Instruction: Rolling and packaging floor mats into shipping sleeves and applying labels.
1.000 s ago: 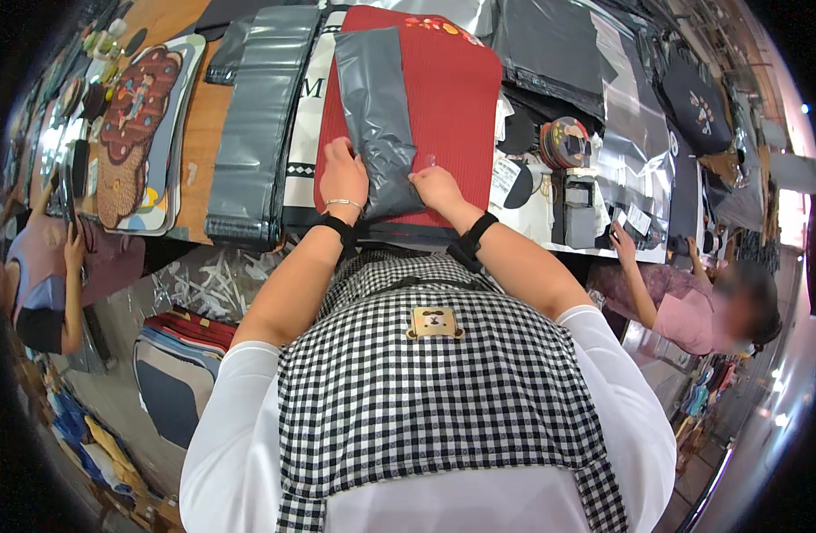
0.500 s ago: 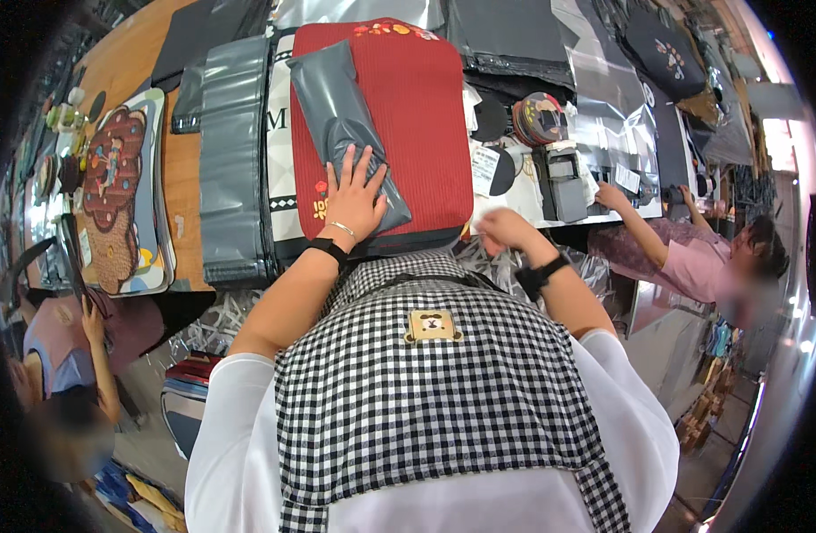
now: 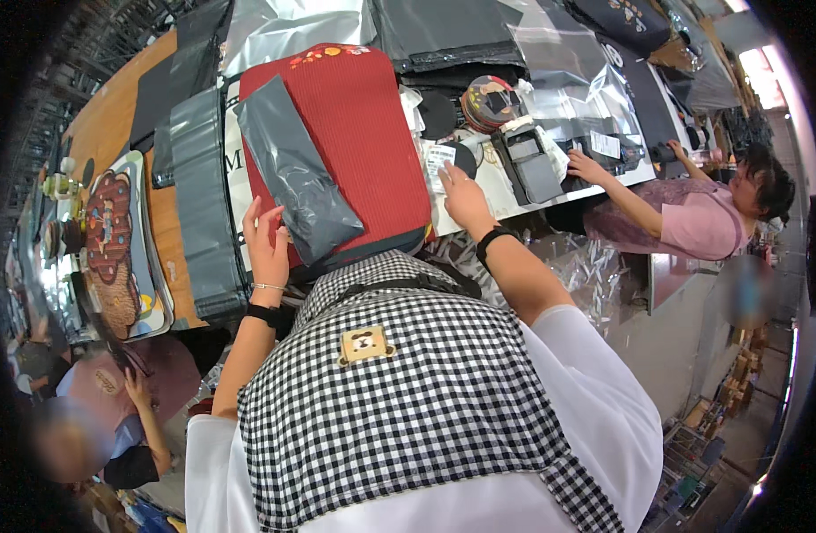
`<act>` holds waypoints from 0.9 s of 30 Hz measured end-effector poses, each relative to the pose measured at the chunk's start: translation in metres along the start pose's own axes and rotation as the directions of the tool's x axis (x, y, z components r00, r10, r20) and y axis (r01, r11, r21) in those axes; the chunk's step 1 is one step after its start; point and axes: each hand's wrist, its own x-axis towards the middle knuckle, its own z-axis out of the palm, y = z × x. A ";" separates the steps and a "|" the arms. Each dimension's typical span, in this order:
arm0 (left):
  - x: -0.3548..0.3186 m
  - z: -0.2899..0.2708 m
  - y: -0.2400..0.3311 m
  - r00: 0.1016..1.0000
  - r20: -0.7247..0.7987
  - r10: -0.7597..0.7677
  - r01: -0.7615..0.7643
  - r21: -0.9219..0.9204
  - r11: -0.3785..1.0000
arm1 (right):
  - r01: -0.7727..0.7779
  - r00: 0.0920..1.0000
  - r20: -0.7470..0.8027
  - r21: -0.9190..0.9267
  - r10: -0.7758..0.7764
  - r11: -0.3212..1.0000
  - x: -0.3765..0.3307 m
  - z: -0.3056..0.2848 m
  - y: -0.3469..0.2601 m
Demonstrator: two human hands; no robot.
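A grey plastic mailing bag (image 3: 297, 169), folded into a long packet, lies slanted across a stack of red ribbed mats (image 3: 364, 133) with embroidered flowers. My left hand (image 3: 268, 249) is at the left edge of the packet's near end, fingers apart, gripping nothing. To the right of the mats, my right hand (image 3: 467, 202) reaches forward over the table with its index finger stretched out. Its fingertips are at a white printed label (image 3: 439, 163), which lies beside a black round piece (image 3: 464, 160). Whether they press on the label is hard to make out.
Grey plastic bags (image 3: 204, 204) are stacked left of the mats. Brown shaped mats (image 3: 115, 253) lie farther left. Round patterned coasters (image 3: 490, 102) and a grey-black device (image 3: 532, 164) stand to the right. One co-worker's hand (image 3: 586, 167) is near the device; another person (image 3: 128, 400) is at left.
My left hand has slid off the packet's top to its left edge. My right hand has moved forward from the table's edge to the label. The whole view has shifted and turned.
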 end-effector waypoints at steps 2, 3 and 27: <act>0.001 -0.005 0.010 0.997 -0.025 0.080 -0.076 0.127 0.989 | 0.036 0.999 0.032 -0.008 -0.036 0.999 -0.007 0.020 0.008; 0.000 -0.011 0.018 0.998 -0.023 0.063 -0.060 0.127 0.990 | 0.046 0.989 0.140 -0.029 -0.041 0.999 -0.008 0.024 0.009; -0.012 -0.045 0.073 0.968 0.222 -0.120 0.189 -0.324 0.927 | -0.248 0.948 0.164 -0.163 0.274 0.955 0.020 -0.041 0.046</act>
